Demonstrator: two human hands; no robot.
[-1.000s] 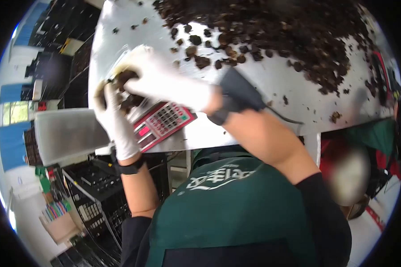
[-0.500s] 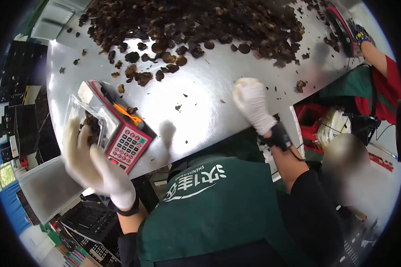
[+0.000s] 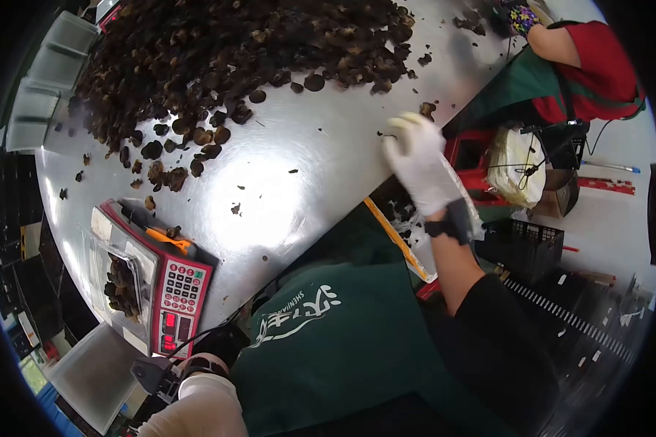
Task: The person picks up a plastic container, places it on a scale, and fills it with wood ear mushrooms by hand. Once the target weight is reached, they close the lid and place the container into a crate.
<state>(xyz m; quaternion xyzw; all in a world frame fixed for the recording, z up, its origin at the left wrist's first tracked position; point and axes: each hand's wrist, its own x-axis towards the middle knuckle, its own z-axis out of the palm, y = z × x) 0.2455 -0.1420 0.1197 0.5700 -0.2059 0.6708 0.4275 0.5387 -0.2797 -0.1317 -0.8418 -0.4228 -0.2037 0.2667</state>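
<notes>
My white-gloved right hand (image 3: 419, 160) is over the table's near edge, with thumb and fingers apart and loosely bent. A small dark scrap lies by its fingertips; nothing is plainly held. At the bottom of the view is my gloved left hand (image 3: 200, 409), its fingers blurred and out of sight. Just beyond it stands a red and white digital scale (image 3: 184, 288) with lit red digits. On the scale's platform rests a clear plastic tray (image 3: 98, 273) holding dark, dried mushroom-like pieces (image 3: 122, 288). An orange-handled tool (image 3: 169, 239) lies along the scale's far side.
A large heap of dark dried pieces (image 3: 233, 54) covers the back of the metal table (image 3: 306, 146). Clear plastic containers (image 3: 33, 113) stand at the far left. Another person's arm (image 3: 554, 45) reaches in at upper right. An open white box (image 3: 459, 193) sits below my right hand.
My left hand has moved from the tray on the scale down toward my body. The right hand has loosened from a closed shape. The whole view has turned and shifted.
</notes>
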